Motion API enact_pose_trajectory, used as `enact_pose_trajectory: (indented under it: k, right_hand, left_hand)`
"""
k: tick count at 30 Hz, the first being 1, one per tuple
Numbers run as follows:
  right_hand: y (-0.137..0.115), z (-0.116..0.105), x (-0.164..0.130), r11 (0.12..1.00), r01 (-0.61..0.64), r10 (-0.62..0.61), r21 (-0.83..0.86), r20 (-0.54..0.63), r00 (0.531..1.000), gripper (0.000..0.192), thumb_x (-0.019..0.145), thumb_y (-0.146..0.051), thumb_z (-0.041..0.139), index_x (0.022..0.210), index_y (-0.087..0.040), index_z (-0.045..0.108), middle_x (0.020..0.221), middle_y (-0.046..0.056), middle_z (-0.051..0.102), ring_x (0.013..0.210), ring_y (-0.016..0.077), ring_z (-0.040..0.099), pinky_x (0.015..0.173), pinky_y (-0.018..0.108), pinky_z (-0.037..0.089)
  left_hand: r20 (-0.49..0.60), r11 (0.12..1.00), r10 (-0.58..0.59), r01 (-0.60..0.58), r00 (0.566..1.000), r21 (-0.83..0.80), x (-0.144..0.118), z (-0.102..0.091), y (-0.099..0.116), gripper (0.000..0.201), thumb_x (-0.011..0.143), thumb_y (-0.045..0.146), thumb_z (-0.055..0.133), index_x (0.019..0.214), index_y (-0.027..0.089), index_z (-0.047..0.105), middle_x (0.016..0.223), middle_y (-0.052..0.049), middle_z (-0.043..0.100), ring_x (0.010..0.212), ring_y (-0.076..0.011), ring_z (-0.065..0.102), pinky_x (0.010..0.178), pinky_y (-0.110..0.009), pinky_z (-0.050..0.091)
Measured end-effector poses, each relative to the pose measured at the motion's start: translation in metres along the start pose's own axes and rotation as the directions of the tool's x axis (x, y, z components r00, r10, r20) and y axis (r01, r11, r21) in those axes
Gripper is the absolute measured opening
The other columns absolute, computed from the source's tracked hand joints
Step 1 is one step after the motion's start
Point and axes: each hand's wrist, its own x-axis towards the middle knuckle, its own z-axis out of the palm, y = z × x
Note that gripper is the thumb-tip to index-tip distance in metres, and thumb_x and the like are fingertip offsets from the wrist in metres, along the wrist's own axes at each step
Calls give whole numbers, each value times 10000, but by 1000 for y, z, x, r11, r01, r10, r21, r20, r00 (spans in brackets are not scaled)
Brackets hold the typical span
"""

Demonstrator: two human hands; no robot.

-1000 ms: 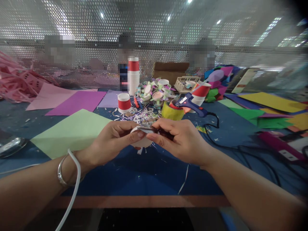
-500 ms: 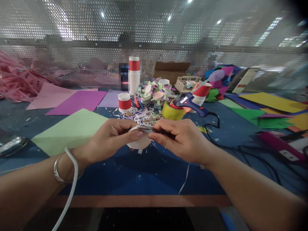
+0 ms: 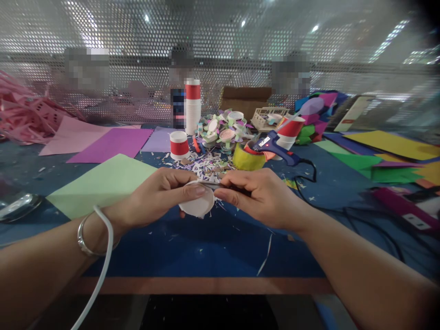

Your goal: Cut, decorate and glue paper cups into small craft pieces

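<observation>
My left hand (image 3: pixel 168 190) pinches a white round paper cup bottom (image 3: pixel 196 205) between thumb and fingers, above the front of the table. Thumb and fingers of my right hand (image 3: pixel 254 192) are closed around a pair of scissors, whose dark handles are mostly hidden in the palm. Their metal blades (image 3: pixel 209 184) lie along the upper edge of the white disc, near my left thumb. Below and behind the hands, paper scraps (image 3: pixel 209 162) are scattered. A red and white paper cup (image 3: pixel 179 145) stands just beyond them.
Behind the scraps are a heap of cut paper pieces (image 3: pixel 225 130) and a stack of cups (image 3: pixel 193 110). A blue glue gun (image 3: pixel 275 144) rests by a yellow tape roll (image 3: pixel 248 158); its black cord runs right. Green paper (image 3: pixel 103 183) lies left, a purple power strip (image 3: pixel 402 208) right.
The white disc has shifted slightly left and down and turned a little in my left hand. The scissor blades stay at its upper edge.
</observation>
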Motion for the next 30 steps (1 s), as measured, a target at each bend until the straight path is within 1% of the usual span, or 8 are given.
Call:
enact_pose_trajectory:
  k: [5, 8, 11, 13, 18, 20, 25, 30]
  right_hand:
    - [2, 1, 0, 997, -56, 54, 48, 42, 998, 312, 967, -424, 630, 801, -159, 620, 661, -47, 475, 587, 81, 415, 540, 234, 322]
    - [2, 1, 0, 995, -61, 57, 74, 53, 997, 339, 972, -441, 618, 784, -159, 609, 662, -47, 462, 601, 85, 415, 549, 238, 324]
    - [2, 1, 1, 995, -51, 47, 84, 43, 998, 352, 970, -453, 617, 770, -163, 597, 660, -49, 451, 604, 85, 409, 553, 236, 328]
    - [2, 2, 1, 995, -50, 48, 85, 36, 998, 346, 967, -458, 621, 781, -167, 602, 661, -49, 453, 601, 84, 409, 551, 235, 329]
    - [1, 4, 0, 994, -43, 39, 98, 35, 999, 330, 966, -447, 625, 786, -171, 602, 666, -47, 461, 605, 85, 423, 554, 232, 336]
    - [0, 4, -1, 994, -48, 45, 95, 33, 998, 323, 967, -443, 624, 787, -175, 601, 661, -49, 456, 597, 84, 418, 545, 229, 332]
    - [1, 4, -1, 997, -42, 41, 63, 19, 999, 306, 960, -428, 637, 787, -179, 593, 650, -54, 454, 576, 78, 410, 536, 230, 321]
    - [2, 6, -1, 996, -43, 42, 74, 15, 999, 300, 952, -406, 650, 772, -174, 591, 636, -60, 443, 567, 73, 388, 527, 231, 306]
  left_hand:
    - [44, 998, -25, 28, 999, -55, 1, 0, 1, 288, 930, 354, 665, 727, 150, 677, 644, 10, 614, 548, -74, 513, 472, -146, 416]
    - [49, 1000, 25, -25, 998, -7, 0, 2, 3, 267, 948, 321, 643, 748, 149, 686, 655, 9, 614, 558, -73, 509, 493, -154, 417]
    - [12, 991, 110, -111, 994, 81, -1, 5, 4, 268, 956, 289, 626, 730, 150, 664, 647, 10, 595, 576, -79, 501, 527, -171, 418]
    - [-1, 982, 138, -136, 990, 131, 0, 5, 3, 280, 960, 291, 618, 718, 153, 645, 641, 12, 578, 587, -83, 489, 538, -179, 407]
    - [62, 984, 106, -114, 992, 135, 2, 0, -2, 285, 970, 328, 599, 744, 156, 627, 675, 13, 564, 606, -89, 493, 541, -185, 409]
    - [60, 980, 113, -121, 992, 159, 2, 0, -3, 305, 973, 333, 592, 724, 157, 606, 661, 19, 539, 596, -88, 474, 533, -188, 393]
    - [-27, 948, 178, -164, 984, 273, 0, 4, -2, 332, 965, 330, 599, 683, 159, 560, 620, 35, 443, 575, -87, 387, 512, -205, 320]
    - [-2, 952, 176, -169, 984, 256, 0, 6, 2, 345, 956, 290, 597, 643, 163, 526, 588, 50, 389, 549, -84, 318, 497, -208, 281]
